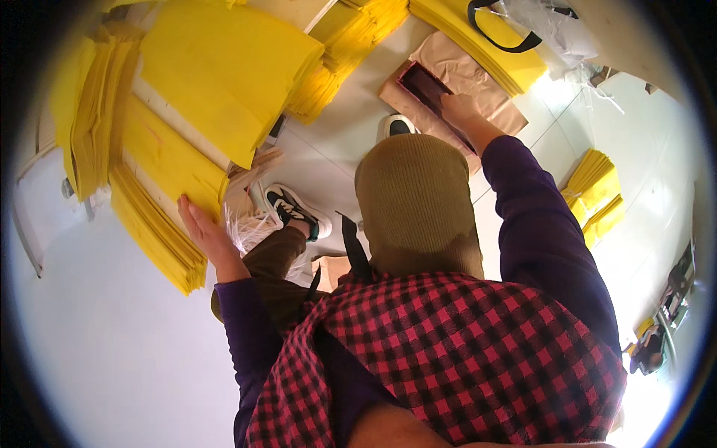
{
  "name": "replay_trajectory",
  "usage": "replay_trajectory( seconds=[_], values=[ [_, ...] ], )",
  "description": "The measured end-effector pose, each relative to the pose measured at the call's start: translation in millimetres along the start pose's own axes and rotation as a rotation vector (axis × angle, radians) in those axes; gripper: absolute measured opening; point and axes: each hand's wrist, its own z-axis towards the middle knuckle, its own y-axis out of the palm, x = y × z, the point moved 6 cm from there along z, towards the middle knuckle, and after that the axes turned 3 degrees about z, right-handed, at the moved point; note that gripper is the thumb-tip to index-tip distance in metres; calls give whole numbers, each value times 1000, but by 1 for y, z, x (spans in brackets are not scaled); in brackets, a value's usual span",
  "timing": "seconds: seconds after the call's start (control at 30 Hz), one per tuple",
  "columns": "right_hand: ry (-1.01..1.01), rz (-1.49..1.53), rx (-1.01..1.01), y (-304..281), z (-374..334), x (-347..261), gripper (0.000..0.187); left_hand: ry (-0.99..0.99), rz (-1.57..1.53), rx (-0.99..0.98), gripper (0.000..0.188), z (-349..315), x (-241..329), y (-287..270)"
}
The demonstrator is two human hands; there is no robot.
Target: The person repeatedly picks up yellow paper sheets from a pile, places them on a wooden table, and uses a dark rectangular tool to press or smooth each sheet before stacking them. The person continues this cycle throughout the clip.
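Yellow bag stack (160, 224) under open left hand (203, 231), right hand (459, 108) (grip unclear) on dark box (426, 86)

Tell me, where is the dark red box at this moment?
In the head view, the dark red box lies upper centre on brown paper on the floor, under the right hand, beside a yellow stack.

Yellow bag stacks (224, 75), red & black check shirt (448, 351), purple sleeves (538, 224), tan hat (414, 201), brown paper (463, 82).
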Motion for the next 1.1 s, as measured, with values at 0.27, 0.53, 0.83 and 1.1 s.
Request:
replay_trajectory(
  seconds=[0.27,0.53,0.83,1.1],
  values=[
    [6,17,5,16,5,4,19,-78,-3,-10,48,-5,14,3],
    [60,78,2,32,10,10,20,-70,52,-23,51,-3,17,3],
    [4,76,36,22,2,11,18,-91,-122,-20,50,-7,18,-5],
    [24,5,-37,20,12,0,20,-115,-40,25,48,-8,16,-10]
  ],
)
